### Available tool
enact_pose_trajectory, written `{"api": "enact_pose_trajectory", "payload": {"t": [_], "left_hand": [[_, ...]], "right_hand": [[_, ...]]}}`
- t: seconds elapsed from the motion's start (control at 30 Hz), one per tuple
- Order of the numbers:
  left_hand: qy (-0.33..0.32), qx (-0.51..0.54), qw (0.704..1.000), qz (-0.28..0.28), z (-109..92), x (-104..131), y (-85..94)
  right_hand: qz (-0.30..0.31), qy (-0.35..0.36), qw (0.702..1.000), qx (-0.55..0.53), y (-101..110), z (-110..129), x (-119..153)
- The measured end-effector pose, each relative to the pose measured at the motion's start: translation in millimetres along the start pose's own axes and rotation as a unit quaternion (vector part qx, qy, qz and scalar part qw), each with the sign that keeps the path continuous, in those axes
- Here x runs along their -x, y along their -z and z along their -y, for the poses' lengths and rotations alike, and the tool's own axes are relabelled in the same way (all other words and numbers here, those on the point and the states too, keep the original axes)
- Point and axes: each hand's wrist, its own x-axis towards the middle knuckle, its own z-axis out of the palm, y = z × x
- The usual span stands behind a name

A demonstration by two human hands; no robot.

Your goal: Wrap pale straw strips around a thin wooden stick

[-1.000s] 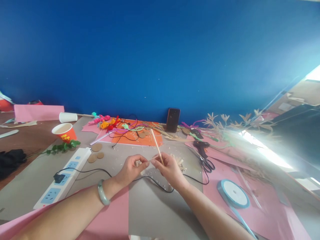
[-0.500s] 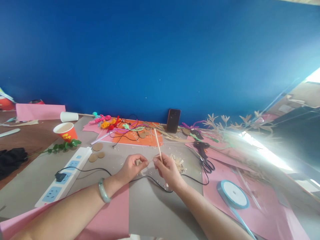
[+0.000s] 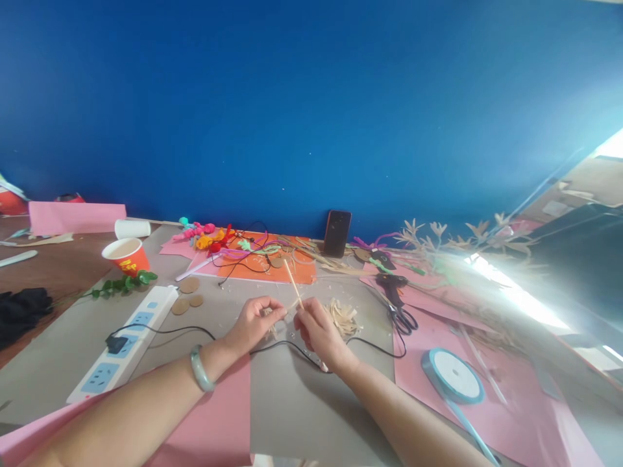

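Observation:
A thin pale stick [image 3: 293,283] rises up and to the left from the fingers of my right hand [image 3: 318,331], which are pinched on its lower end. My left hand [image 3: 260,324], below a green bangle, is closed in a pinch on a narrow pale strip [image 3: 293,303] that reaches across to the stick. The two hands are close together with a small gap between the fingertips. Just right of my right hand lies a heap of curled pale strips [image 3: 341,316]. A few more pale strips show under my left fingers.
A white power strip [image 3: 126,344] with a black cable and a red cup [image 3: 127,256] stand left. Behind are a phone [image 3: 337,233], wooden discs [image 3: 189,285] and coloured craft pieces. Right are a glue gun [image 3: 392,285], scissors [image 3: 403,320] and a ribbon roll [image 3: 453,375].
The stick has tilted further left, and my right hand has turned and shifted slightly left. A pale strip now shows between my left fingers and the stick. More of the strip heap is uncovered.

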Motion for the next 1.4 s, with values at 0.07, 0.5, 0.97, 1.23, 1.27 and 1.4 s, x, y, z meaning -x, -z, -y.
{"api": "enact_pose_trajectory", "payload": {"t": [0.07,0.5,0.97,1.23,1.27,1.4], "left_hand": [[0.004,0.000,1.000,0.000,0.3,-0.5,0.1],[-0.037,-0.058,0.998,0.002,5.6,-2.2,0.9],[-0.039,-0.055,0.997,0.034,1.3,-0.5,1.6],[-0.002,0.029,0.999,0.028,0.8,0.9,0.9],[0.001,0.032,0.999,0.027,0.9,1.1,0.6],[-0.013,0.009,0.999,0.029,1.2,0.5,1.0]], "right_hand": [[0.015,0.020,0.999,0.037,-1.4,-1.4,0.7],[0.019,0.018,0.998,0.064,-7.9,0.7,3.8],[0.061,-0.110,0.976,-0.180,-7.1,0.7,2.6],[-0.026,-0.068,0.950,-0.303,12.1,9.1,-8.5],[-0.038,-0.064,0.953,-0.294,11.7,7.9,-9.0],[0.005,-0.085,0.980,-0.182,1.2,1.9,-3.2]]}}
